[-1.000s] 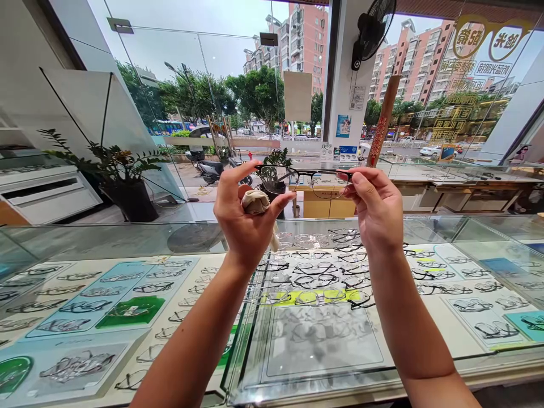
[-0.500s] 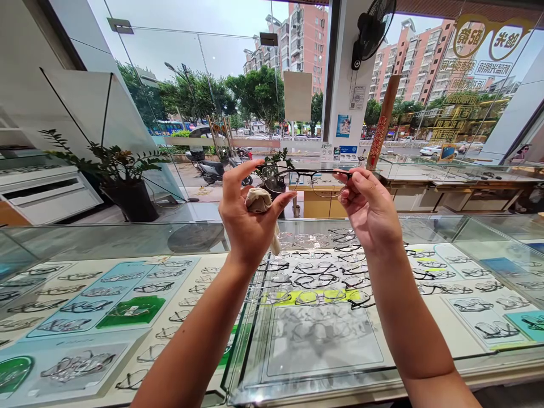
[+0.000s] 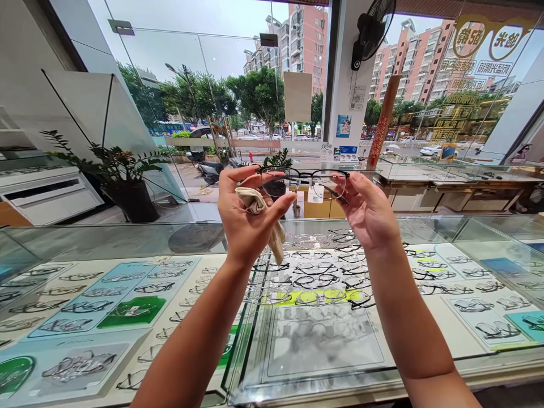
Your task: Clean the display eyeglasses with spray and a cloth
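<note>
Daylit shopfront windows, glass counters

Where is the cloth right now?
Head view, just left of centre: the cloth is pinched in the left hand, just below the left end of the glasses.

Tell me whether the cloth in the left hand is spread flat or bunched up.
Bunched up: the cloth sits crumpled between the left hand's thumb and fingers, one end dangling, under the glasses.

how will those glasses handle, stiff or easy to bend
Probably light: the glasses are held up by a pinch at each end, left hand and right hand. The thin frame looks likely to bend under a squeeze.
</note>
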Demonstrator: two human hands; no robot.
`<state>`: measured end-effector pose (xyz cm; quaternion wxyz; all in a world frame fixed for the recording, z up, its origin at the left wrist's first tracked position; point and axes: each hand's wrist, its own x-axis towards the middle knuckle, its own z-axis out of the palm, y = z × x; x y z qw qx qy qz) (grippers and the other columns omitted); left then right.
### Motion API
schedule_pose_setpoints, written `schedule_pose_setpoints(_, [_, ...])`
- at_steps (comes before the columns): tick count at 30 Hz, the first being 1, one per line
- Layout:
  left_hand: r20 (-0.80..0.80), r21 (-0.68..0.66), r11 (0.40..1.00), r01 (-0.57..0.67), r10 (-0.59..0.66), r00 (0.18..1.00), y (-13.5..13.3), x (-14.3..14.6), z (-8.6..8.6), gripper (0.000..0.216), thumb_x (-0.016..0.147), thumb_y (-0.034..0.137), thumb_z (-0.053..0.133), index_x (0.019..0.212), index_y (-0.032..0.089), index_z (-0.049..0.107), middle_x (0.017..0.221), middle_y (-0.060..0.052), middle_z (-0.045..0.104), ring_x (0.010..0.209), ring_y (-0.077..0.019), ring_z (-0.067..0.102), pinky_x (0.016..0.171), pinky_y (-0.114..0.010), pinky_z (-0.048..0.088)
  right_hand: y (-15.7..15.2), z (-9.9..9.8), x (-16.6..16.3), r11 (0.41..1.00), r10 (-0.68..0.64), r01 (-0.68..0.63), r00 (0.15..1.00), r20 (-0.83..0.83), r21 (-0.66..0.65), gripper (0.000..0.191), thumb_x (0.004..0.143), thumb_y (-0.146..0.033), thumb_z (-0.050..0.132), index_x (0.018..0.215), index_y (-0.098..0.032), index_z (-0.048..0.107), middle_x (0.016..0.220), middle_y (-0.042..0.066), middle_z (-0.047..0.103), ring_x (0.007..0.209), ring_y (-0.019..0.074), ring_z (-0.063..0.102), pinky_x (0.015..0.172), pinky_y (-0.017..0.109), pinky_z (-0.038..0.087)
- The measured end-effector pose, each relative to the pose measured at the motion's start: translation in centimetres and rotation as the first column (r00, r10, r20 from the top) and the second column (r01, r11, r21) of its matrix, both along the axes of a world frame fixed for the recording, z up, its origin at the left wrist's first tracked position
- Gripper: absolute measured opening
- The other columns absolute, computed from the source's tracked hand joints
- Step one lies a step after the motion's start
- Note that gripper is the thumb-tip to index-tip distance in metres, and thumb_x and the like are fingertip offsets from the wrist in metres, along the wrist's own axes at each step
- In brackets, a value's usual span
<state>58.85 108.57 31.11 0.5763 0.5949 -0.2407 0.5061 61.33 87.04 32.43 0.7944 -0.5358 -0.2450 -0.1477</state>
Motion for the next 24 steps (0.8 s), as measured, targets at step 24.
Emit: schedule_pose_setpoints(24, [-0.164,-0.163,0.966,0.198,-0.225,0.961,0.2,1.0,-0.5,0.070,0.076,0.055,0.098,0.122,0.028,0.054,0.118,-0.010,0.078,0.082,-0.0211,0.076,0.064,-0.031,0.057,0.5,-0.1,-0.4,0.999,0.045,-0.046,0.999,-0.024,-0.003,0.033,0.082,-0.057,0.083,0.095,-0.028,0.073,0.119,0.005,0.086,0.111,0.0253,0.078,0.090,0.040,0.063])
